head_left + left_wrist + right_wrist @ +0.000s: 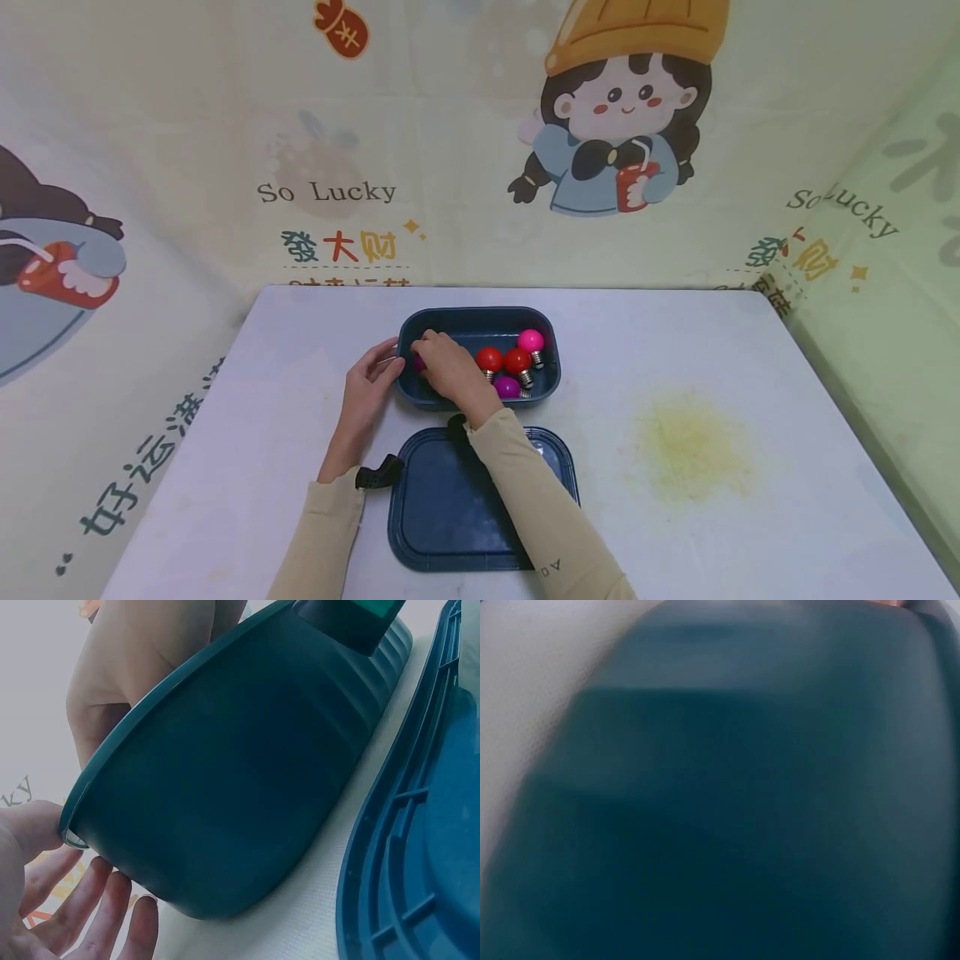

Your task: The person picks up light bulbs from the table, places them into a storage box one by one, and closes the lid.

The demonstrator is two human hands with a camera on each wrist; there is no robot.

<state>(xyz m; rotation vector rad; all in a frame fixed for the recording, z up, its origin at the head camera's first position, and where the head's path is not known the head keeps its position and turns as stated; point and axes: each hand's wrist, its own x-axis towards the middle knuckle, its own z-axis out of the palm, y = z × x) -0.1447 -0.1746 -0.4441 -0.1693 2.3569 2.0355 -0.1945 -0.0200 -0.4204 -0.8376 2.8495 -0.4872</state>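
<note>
A dark blue plastic box (480,317) holds several small light bulbs with metal screw bases. Toward its right end lie a pink bulb (531,340), two red bulbs, one of them a red bulb (489,359) beside the wrist, and a purple bulb (507,387). My right hand (450,367) reaches over the front wall into the left part, its curled fingers on another purple bulb (419,362), mostly hidden. Outside the left end, my left hand (371,379) touches the box with thumb at the rim and fingers extended, as the left wrist view shows.
In front of the box lies a dark blue lid (438,517) with a raised rim, partly under the right forearm. Both sit on a white table (637,350) with a yellowish stain (693,446) on the right. A printed cloth hangs behind.
</note>
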